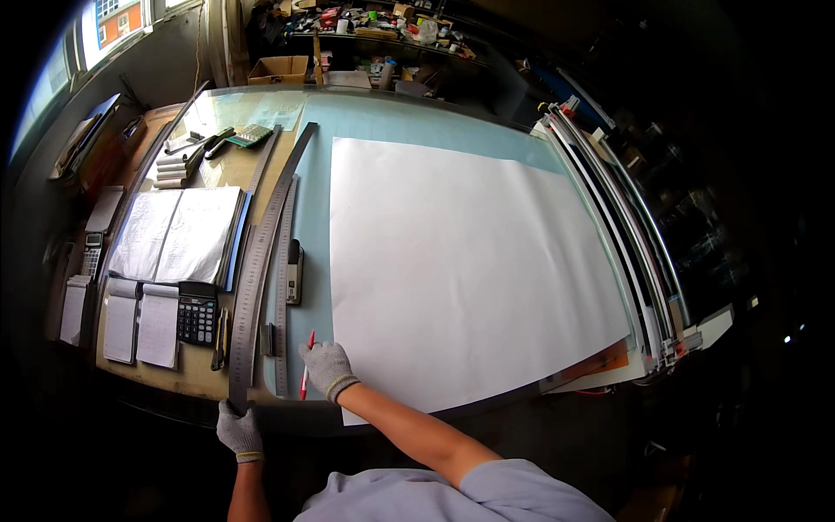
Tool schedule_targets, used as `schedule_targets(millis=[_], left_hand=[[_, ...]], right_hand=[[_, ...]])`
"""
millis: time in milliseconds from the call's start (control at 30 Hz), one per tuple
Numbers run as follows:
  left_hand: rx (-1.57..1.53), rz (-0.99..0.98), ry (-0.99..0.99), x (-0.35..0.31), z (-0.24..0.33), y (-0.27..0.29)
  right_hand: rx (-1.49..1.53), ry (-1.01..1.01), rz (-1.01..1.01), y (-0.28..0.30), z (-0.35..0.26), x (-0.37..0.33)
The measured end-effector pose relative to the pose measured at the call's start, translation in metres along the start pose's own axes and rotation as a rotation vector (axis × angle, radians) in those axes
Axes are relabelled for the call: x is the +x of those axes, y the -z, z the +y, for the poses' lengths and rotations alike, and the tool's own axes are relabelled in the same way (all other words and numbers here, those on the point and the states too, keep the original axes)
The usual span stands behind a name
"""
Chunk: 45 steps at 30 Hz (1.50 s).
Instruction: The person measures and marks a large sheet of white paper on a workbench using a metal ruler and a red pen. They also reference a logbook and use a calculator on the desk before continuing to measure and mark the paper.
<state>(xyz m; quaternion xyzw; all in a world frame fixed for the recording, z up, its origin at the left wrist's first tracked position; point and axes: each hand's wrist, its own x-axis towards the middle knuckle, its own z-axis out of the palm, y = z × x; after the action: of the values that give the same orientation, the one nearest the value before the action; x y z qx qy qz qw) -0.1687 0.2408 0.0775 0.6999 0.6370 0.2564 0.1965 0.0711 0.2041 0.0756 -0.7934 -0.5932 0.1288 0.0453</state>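
Both my hands wear grey knitted gloves. My left hand [239,432] is closed around the near end of a long steel ruler [252,283], which runs away over the table and appears bent by the lens. Reaching across to the left, my right hand [329,370] has its fingers closed on a red and white pen [303,384], just left of the paper's near left corner. A large white sheet of paper [470,270] covers much of the light blue tabletop, its near edge hanging over the front.
Beside the long ruler lie another steel ruler [283,304] and a black stapler [295,274]. Further left are a black calculator [197,317], notepads [159,326], a cutter knife [219,339] and an open book [178,233]. A long metal rail [609,217] borders the right side. Cluttered shelves [383,35] stand behind.
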Motion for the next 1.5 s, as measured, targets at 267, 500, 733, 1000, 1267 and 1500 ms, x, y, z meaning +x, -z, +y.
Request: schedule_targets(millis=[267,500,733,1000,1267,1500], left_hand=[[-0.067,-0.111,-0.142,0.065,-0.004,-0.063],[-0.286,-0.821,-0.175,-0.033,0.047,-0.036],[-0.360,-0.961,0.191,-0.075,0.105,-0.075],[-0.710,-1.027,0.377,-0.033,0.149,-0.140],[-0.671,-0.882,-0.007,0.071,0.248,-0.155],[-0.560,-0.653,-0.216,0.050,0.238,-0.120]], right_hand=[[0.287,0.012,0.100,0.007,0.023,-0.022],[0.153,-0.406,0.444,-0.033,0.159,-0.198],[0.264,-0.556,0.517,-0.053,0.177,-0.280],[0.183,-0.298,0.431,-0.038,0.177,-0.300],[0.046,-0.452,0.347,-0.053,0.189,-0.256],[0.126,-0.331,0.459,-0.071,0.250,-0.226]])
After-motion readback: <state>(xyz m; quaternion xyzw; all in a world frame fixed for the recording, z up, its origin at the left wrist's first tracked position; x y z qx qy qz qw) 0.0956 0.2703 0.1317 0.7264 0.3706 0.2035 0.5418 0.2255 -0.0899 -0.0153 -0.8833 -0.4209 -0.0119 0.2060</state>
